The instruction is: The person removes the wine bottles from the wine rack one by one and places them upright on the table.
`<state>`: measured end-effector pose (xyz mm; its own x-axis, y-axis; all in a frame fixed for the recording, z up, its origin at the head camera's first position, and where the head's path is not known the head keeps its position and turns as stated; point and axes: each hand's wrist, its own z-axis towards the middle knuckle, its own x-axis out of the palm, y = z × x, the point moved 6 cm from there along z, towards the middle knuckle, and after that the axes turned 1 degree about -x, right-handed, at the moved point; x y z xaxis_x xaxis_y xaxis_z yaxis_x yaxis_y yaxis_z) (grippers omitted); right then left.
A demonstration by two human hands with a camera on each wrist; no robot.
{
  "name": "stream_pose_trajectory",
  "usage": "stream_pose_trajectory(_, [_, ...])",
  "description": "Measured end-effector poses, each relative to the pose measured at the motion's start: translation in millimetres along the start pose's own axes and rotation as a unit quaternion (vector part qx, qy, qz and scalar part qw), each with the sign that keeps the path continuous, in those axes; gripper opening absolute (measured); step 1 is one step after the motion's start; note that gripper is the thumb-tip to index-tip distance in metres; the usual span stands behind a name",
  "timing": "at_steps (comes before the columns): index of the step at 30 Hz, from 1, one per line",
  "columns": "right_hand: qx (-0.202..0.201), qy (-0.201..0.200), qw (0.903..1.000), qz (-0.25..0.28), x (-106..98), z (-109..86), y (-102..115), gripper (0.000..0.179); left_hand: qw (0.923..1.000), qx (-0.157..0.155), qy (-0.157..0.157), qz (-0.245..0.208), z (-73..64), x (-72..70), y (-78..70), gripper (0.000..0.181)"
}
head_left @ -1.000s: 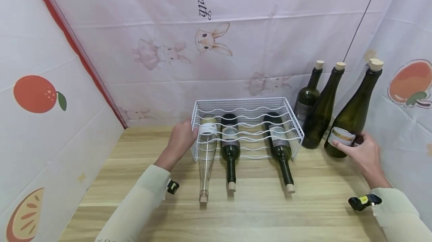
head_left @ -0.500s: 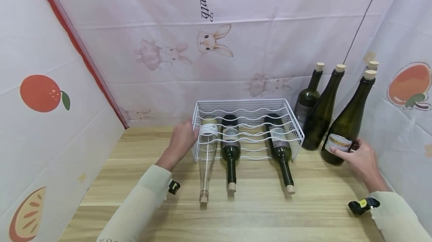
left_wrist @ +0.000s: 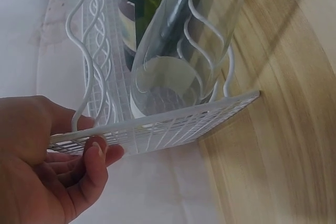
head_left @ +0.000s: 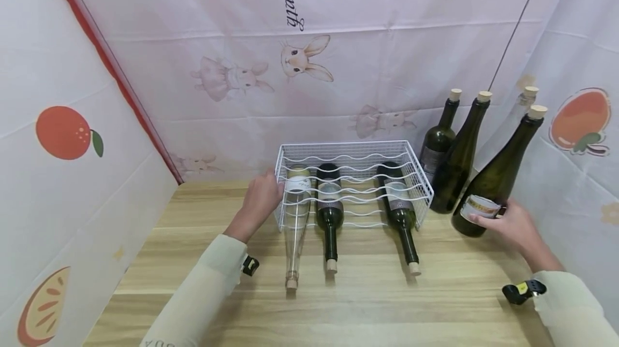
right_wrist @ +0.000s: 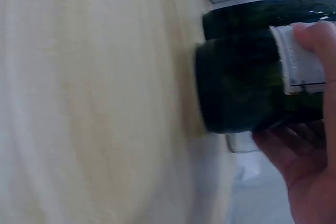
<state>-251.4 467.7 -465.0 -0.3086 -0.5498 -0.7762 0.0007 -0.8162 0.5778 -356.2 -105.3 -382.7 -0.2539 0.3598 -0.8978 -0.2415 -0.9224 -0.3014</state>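
Observation:
My left hand [head_left: 261,196] grips the left side wall of a white wire wine rack [head_left: 344,145]; in the left wrist view thumb and fingers pinch its top edge. Three corked bottles lie in the rack, necks toward me: a clear bottle [head_left: 294,239] at left, a dark wine bottle [head_left: 331,218] beside it and another dark wine bottle [head_left: 400,207] at right. My right hand [head_left: 515,229] holds a green wine bottle [head_left: 503,167] low around its white label. That bottle leans to the right, its base close over the table in the right wrist view.
Behind the held bottle stand a tall dark bottle [head_left: 454,167], a shorter dark bottle [head_left: 437,140] and a clear corked bottle [head_left: 508,116]. Printed cloth walls [head_left: 338,84] enclose the wooden table [head_left: 367,304] at the back and both sides.
My right hand has brought the green wine bottle left and slightly nearer, uncovering the clear bottle behind it. My left hand stays on the rack.

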Motion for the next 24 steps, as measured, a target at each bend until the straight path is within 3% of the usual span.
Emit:
stream_pose_trajectory(3, [-0.006, 0.024, 0.9997, -0.007, -1, 2.0, 5, 0.065, 0.9999, 0.008, 0.002, 0.007, 0.1, -1.1, -0.4, 0.027])
stream_pose_trajectory(10, [-0.008, 0.030, 0.9995, -0.009, -2, -1.6, 8, 0.064, 0.9993, 0.027, 0.007, 0.026, 2.8, -1.3, -5.2, 0.034])
stream_pose_trajectory(19, [0.005, 0.056, 0.9983, -0.015, -4, -1.8, 13, 0.066, 0.9984, -0.013, 0.054, 0.009, 6.9, 1.1, -0.9, 0.036])
stream_pose_trajectory(24, [0.026, 0.081, 0.9962, -0.022, -5, -2.8, 17, 0.069, 0.9967, -0.020, 0.078, 0.000, 9.5, 1.3, -1.0, 0.036])
